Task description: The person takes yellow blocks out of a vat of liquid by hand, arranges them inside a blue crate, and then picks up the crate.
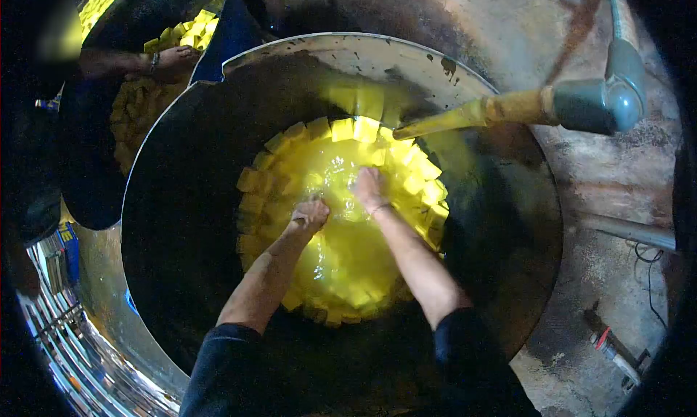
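Note:
Both my arms reach down into a large round dark vat holding cloudy yellow liquid. Yellow blocks line the inside in a ring, some at the waterline and others below it. My left hand is bent at the liquid's surface near the middle. My right hand dips in slightly farther away and to the right, with a thin band at its wrist. The fingers of both hands are mostly hidden by the liquid and glare, so whether they grip a block cannot be made out.
A pipe with an elbow slants over the vat's right rim, its spout above the blocks. At upper left, another person's hand reaches into a second vat with yellow blocks. A cable lies on the right.

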Available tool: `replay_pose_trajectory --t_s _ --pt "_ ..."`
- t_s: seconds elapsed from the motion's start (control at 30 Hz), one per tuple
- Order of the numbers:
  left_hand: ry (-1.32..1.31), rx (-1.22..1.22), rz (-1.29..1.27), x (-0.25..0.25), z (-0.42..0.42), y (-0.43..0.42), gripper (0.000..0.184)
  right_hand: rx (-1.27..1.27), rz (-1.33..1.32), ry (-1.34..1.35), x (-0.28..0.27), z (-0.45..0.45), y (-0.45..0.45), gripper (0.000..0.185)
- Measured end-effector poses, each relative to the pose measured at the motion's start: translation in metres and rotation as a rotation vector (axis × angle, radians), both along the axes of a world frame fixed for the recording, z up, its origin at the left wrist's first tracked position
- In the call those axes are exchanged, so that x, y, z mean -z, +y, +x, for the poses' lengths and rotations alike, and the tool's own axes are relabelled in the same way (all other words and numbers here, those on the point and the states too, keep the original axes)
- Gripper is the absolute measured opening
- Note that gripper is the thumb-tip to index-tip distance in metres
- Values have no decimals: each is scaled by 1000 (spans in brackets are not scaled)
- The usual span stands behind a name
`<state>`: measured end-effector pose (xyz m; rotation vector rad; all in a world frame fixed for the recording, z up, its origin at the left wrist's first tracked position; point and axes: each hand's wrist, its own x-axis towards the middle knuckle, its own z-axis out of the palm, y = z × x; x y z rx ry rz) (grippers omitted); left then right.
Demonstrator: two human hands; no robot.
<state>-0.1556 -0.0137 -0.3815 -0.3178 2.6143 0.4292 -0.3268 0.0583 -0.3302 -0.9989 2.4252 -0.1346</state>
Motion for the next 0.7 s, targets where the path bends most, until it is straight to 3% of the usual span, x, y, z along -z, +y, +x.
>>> replay_pose_trajectory --t_s 0.03,0.1,0.17,0.2,0.23,0.3,0.37,0.43,0.47,0.5,0.53,0.57,0.63,0.7 --pt "-180 -82 139 -8 -6 -1 24 42 16 60 14 9 -5 25" --pt "-180 -37 71 -18 -4 -7 23 82 9 36 35 11 -8 23" --pt "10 -32 11 -19 8 -11 23 41 -35 -134 55 4 4 24" --pt "7 -35 12 -17 16 -13 23 -22 82 -152 88 -5 9 31" --pt "155 -263 482 -15 25 -17 22 -23 85 -153 69 -11 15 31" --pt "462 -714 1430 -10 36 -20 24 234 -255 -698 19 -23 33 40" --pt "567 -779 1352 -3 37 -10 28 171 -318 -774 -20 -26 45 39" --pt "339 -1178 1306 -22 28 -2 33 112 -386 -850 -58 -21 49 38" --pt "331 -1409 1581 -35 19 7 32 131 -303 -956 -77 -13 48 40" --pt "331 -1407 1591 -47 11 16 32 152 -217 -1060 -87 -4 47 41" --pt "438 -1487 1748 -56 4 25 31 109 -361 -1093 -78 9 48 36" --pt "551 -1563 1902 -65 -3 32 30 111 -358 -1087 -72 19 50 36" --pt "630 -1664 1953 -59 -11 47 32 20 -399 -635 -71 35 47 28" --pt "719 -1716 2038 -56 -12 55 26 64 -508 -559 -78 45 47 24"
